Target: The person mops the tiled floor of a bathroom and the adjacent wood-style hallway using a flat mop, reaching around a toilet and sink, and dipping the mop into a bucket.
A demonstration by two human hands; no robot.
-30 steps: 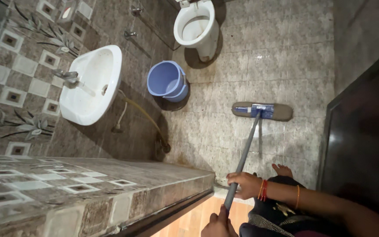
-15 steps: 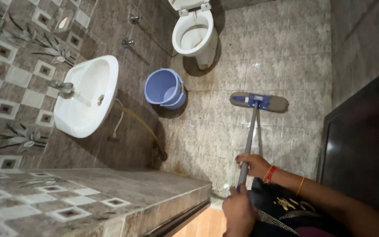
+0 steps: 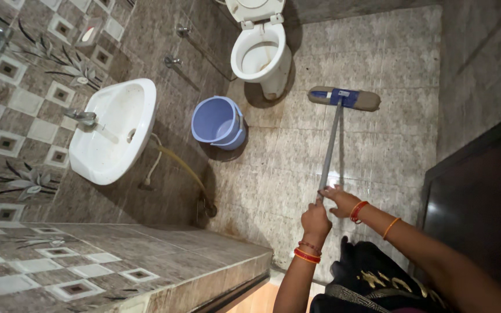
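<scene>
Both hands grip the long grey metal mop handle (image 3: 329,150) at its near end: left hand (image 3: 315,221) closed around the shaft, right hand (image 3: 341,200) just above it, fingers wrapped on, stacked probably for push and steering. The handle slants away across the wet speckled tile floor (image 3: 389,150) to the flat tan mop head with blue clamp (image 3: 344,98), which lies flat on the tiles just right of the white ceramic toilet (image 3: 260,55). Blue plastic bucket (image 3: 218,123) stands near the toilet base, below the white wall basin (image 3: 111,139). Tiled ledge (image 3: 117,261) in foreground.
</scene>
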